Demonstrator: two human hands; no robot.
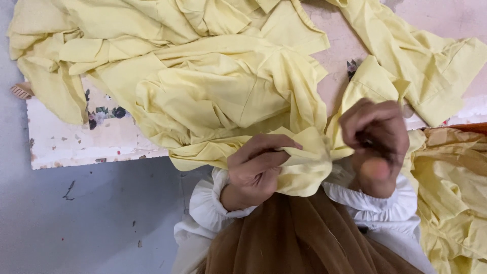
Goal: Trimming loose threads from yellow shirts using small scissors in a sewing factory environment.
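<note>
Crumpled pale-yellow cloth (218,86) spreads across the far desk (76,142); left hand (253,170) and right hand (375,144) each pinch its near edge.

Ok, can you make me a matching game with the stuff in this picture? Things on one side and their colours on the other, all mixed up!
Things:
1. cloth bunched in the left hand
2. sleeve cuffs
3. drape below the wrists
4. floor

Colours:
A. brown
B. pale yellow
C. grey-blue
D. white

Pairs: 1-B, 2-D, 3-A, 4-C
</note>
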